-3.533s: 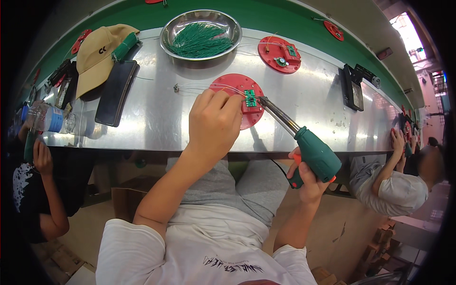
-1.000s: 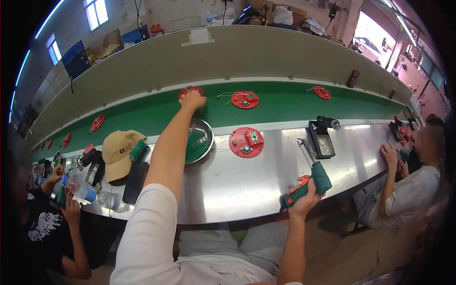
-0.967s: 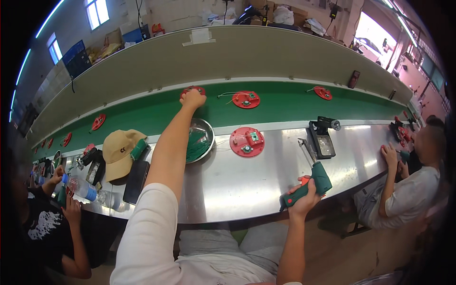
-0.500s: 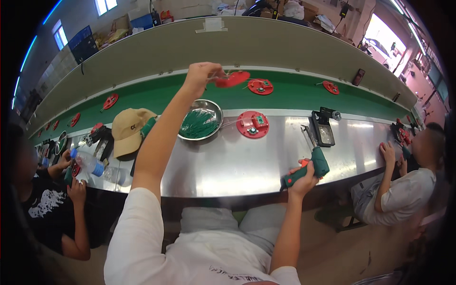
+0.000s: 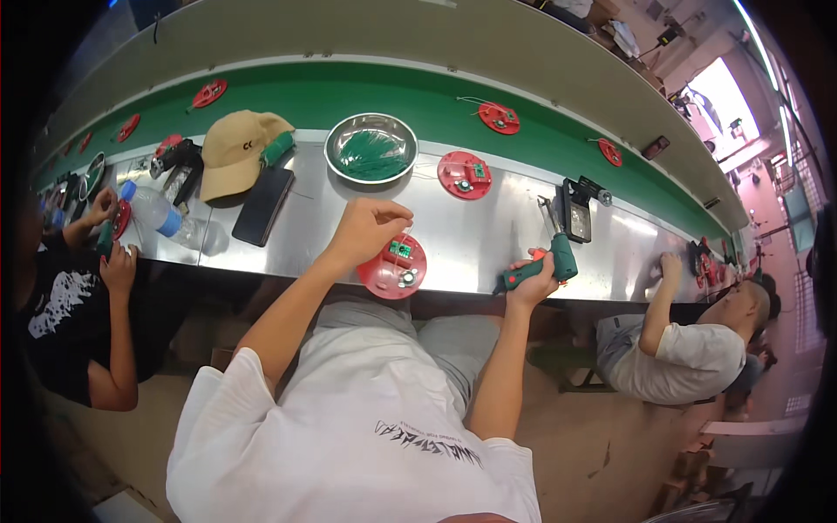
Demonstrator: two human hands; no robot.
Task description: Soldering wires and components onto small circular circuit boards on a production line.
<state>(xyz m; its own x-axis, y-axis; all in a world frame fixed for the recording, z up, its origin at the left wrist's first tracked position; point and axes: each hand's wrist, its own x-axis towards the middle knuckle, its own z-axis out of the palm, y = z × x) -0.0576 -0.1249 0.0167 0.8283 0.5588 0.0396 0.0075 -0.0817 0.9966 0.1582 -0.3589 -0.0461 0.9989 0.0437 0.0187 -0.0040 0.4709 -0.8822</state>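
My left hand [image 5: 366, 228] is closed in a pinch on the thin wires of a round red disc [image 5: 379, 277], which hangs at the near table edge. The disc carries a small green circuit board [image 5: 400, 249] and a round silvery part. In my right hand [image 5: 539, 284] is a green soldering gun [image 5: 563, 254], fingers wrapped round its handle and its metal tip pointing away from me. Beyond my hands, a second red disc [image 5: 450, 179] with a green board lies on the metal table beside a steel bowl [image 5: 335, 129] of green wires [image 5: 375, 159].
A black soldering-iron stand [image 5: 576, 214] is just beyond the gun. At left are a tan cap [image 5: 231, 152], a black phone [image 5: 263, 207] and a plastic bottle [image 5: 161, 213]. More red discs [image 5: 499, 118] rest on the green strip behind. Co-workers sit on both sides.
My left hand has brought the red disc from the green strip back toward me, to the near table edge. My right hand still grips the soldering gun. The view has tilted down.
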